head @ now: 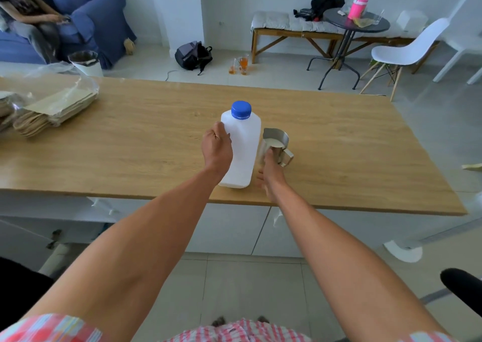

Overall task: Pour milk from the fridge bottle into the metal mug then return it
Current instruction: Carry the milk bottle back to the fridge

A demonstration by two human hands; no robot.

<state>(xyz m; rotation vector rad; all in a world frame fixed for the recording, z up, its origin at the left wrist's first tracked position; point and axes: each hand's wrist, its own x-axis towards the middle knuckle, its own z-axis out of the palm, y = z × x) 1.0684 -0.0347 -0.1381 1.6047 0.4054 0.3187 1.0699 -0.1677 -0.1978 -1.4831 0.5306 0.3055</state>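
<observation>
A white plastic milk bottle [243, 143] with a blue cap [241, 109] on it stands upright near the front edge of the wooden table [130, 138]. My left hand [216, 150] wraps its left side. Just right of the bottle stands the metal mug [277, 140], with milk visible inside and its handle pointing to the right. My right hand [270, 170] is blurred against the mug's near side, fingers touching it; whether it grips the mug is unclear.
A stack of paper bags in plastic [49, 109] lies at the table's left end. Beyond the table are a blue sofa with a seated person [31, 15], a bin [86, 62], a backpack [193, 54], a bench, a round table [357, 23] and a white chair [412, 46].
</observation>
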